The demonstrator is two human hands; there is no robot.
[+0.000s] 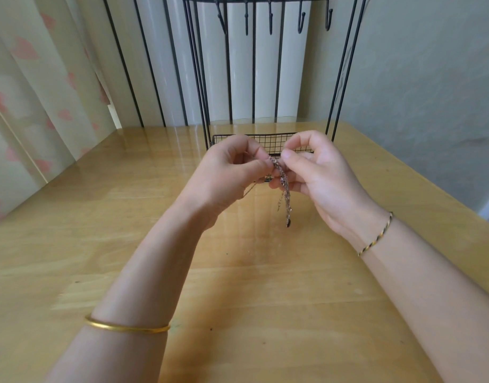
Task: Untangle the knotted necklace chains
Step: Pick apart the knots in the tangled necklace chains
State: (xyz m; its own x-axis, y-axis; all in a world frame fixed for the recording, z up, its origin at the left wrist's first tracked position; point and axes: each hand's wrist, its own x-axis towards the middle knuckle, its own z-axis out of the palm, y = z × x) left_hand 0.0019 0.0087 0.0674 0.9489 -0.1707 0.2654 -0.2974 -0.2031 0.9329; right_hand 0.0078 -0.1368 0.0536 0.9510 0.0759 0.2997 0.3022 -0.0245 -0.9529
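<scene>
At centre frame, above the glossy wooden tabletop (238, 272), both hands' fingers (261, 164) pinch the thin silvery knotted necklace chains (278, 172); pulling apart could tighten the knot.

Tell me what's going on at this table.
A person is working on tangled necklace chains, held in the air over a wooden table. The left hand and right hand both pinch the bundle near its top, while loose ends dangle below. The chains still look knotted. A black wire jewelry rack stands behind.
</scene>
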